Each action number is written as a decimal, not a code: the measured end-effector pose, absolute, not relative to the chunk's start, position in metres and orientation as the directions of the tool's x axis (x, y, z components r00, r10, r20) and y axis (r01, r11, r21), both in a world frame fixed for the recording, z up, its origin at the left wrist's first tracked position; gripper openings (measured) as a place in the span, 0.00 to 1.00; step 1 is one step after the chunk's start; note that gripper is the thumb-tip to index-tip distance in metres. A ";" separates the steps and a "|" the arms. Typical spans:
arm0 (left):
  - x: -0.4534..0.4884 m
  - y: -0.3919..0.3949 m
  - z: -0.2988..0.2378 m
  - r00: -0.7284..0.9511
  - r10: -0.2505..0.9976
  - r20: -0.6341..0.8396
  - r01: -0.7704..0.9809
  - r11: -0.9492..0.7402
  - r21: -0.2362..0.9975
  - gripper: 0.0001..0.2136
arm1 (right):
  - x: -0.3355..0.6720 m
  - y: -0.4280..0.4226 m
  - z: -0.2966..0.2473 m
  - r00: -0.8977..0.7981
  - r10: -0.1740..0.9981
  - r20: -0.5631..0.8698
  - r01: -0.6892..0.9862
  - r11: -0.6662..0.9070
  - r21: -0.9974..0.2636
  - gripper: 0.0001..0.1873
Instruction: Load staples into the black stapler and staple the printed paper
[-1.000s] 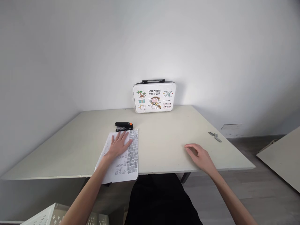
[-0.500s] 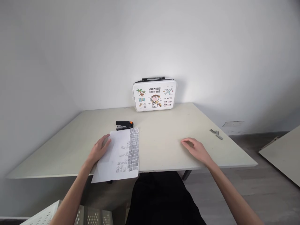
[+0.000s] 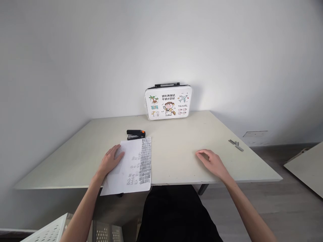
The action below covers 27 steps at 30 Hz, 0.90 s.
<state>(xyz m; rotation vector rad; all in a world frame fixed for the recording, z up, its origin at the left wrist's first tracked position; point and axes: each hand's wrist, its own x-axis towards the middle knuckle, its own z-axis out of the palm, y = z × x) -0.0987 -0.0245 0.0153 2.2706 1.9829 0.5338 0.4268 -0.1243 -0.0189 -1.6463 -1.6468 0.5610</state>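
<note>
A sheet of paper (image 3: 127,164) with dark printed text along its right side lies on the table, its near end jutting over the front edge. My left hand (image 3: 111,160) rests flat on its left part, fingers stretched and the thumb apart. Just beyond the sheet's far edge is a black stapler (image 3: 135,134) with an orange patch, lying sideways. On the right half of the table, my right hand (image 3: 210,163) rests loosely curled, thumb and index tips close together in a loop. Nothing shows between those fingertips.
A white case with cartoon prints (image 3: 168,102) leans against the wall at the table's (image 3: 174,151) back. Small grey strips, perhaps staples (image 3: 236,145), lie near the right edge. A perforated white crate (image 3: 50,232) stands below left. A white panel (image 3: 306,168) is at far right.
The whole view has shifted slightly, so the table and its things sit a little further right. Both hands keep nearly the same pose, the left still on the paper.
</note>
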 end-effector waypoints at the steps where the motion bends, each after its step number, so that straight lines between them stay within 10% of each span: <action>1: -0.099 -0.024 0.016 0.105 0.972 0.210 0.946 -0.163 0.281 0.32 | 0.427 -0.124 -0.019 0.082 0.978 0.191 0.661 0.090 -0.745 0.22; 11: -0.061 0.032 0.046 0.153 0.892 0.425 0.959 -0.238 0.154 0.26 | 0.424 -0.124 -0.019 0.056 0.975 0.216 0.672 0.123 -0.731 0.19; 27: -0.006 0.074 0.116 0.407 0.905 0.121 0.913 -0.407 -0.023 0.12 | 0.425 -0.123 -0.021 0.049 0.972 0.230 0.666 0.140 -0.732 0.21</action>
